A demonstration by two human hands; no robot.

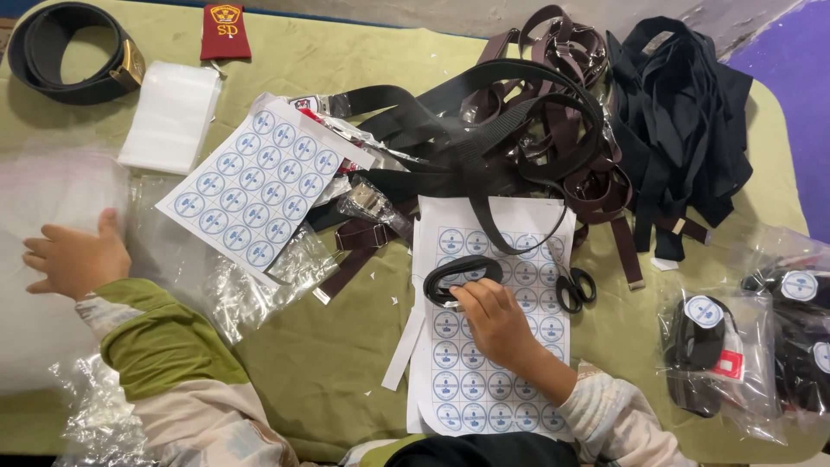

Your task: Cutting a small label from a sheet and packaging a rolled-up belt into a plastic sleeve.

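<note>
My right hand (494, 324) grips a rolled black belt (460, 275) and holds it on a white sheet of round blue stickers (471, 380) in front of me. The belt's loose end runs up into a pile of black and brown belts (519, 121). My left hand (76, 258) rests with fingers curled on a stack of clear plastic bags (43, 199) at the left. A second sticker sheet (259, 186) lies tilted between the two hands. Black scissors (573, 285) lie just right of the rolled belt.
Bagged rolled belts with round stickers (718, 346) sit at the right. A coiled black belt with a gold buckle (73, 56), a red cloth badge (226, 30) and a white packet (171, 112) lie at the far left. Black straps (683, 112) are heaped at the far right. Green cloth (337, 346) covers the table.
</note>
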